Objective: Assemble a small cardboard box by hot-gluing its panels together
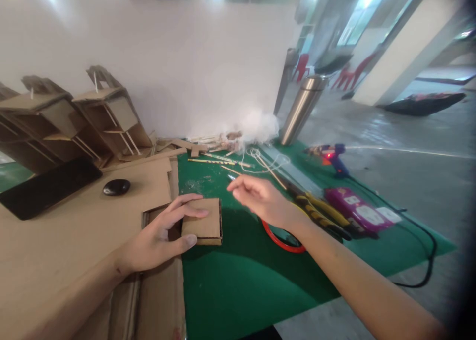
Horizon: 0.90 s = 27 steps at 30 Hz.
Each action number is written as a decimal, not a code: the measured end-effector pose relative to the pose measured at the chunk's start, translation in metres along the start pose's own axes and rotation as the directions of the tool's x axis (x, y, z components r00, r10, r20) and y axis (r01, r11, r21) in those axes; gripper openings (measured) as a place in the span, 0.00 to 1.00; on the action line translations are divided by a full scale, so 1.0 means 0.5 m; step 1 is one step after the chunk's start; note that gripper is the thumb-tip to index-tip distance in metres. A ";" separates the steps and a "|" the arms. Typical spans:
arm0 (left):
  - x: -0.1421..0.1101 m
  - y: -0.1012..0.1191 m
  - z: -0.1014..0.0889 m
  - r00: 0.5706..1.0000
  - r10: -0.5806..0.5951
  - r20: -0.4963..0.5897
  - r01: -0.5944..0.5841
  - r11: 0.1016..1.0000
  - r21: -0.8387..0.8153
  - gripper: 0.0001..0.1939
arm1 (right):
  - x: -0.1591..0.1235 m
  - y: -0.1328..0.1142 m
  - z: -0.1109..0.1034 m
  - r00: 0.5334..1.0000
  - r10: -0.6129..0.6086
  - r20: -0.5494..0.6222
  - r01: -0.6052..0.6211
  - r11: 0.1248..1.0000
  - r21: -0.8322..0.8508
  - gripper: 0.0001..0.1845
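Note:
My left hand (159,233) grips a small flat cardboard box (204,221), its fingers lying across the top and the thumb at the near edge. The box rests on the green tabletop (223,295), against the edge of the cardboard sheets. Above and to the right, my right hand (256,194) is pinched round a slim pen-like thing (231,178); only its pointed tip shows, so its exact kind is unclear. Below the right wrist lies a red ring-shaped object (284,243), partly covered by the forearm.
Cardboard structures (107,117), a black phone-like slab (50,186) and a black mouse (116,187) are at left. Sticks and white fluff (260,127) lie at the back. On the right are a steel flask (303,109), glue gun (332,156), yellow-black tools (323,213) and purple box (360,211).

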<state>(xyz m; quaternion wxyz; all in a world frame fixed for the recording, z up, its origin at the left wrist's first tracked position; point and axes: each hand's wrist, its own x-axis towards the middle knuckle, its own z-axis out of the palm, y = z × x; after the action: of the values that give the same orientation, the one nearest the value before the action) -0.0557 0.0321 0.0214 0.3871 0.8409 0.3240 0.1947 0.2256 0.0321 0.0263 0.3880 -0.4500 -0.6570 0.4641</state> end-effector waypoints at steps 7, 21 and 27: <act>0.003 0.000 0.001 1.000 0.022 -0.004 -0.022 1.000 0.004 0.17 | -0.001 -0.010 0.002 0.982 0.093 0.164 -0.018 0.914 -0.406 0.08; 0.004 -0.005 0.002 0.998 0.057 -0.018 -0.057 0.998 -0.011 0.17 | 0.009 0.030 -0.006 0.987 -0.093 0.134 0.007 0.843 0.538 0.11; 0.004 -0.006 0.004 0.998 0.051 -0.021 -0.052 0.999 -0.007 0.17 | 0.014 0.026 0.007 0.995 -0.025 0.098 -0.049 0.727 0.685 0.09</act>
<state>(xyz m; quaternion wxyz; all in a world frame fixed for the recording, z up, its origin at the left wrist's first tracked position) -0.0544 0.0342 0.0180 0.3819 0.8455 0.3054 0.2144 0.2236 0.0398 0.0134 0.4901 -0.2552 -0.4547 0.6985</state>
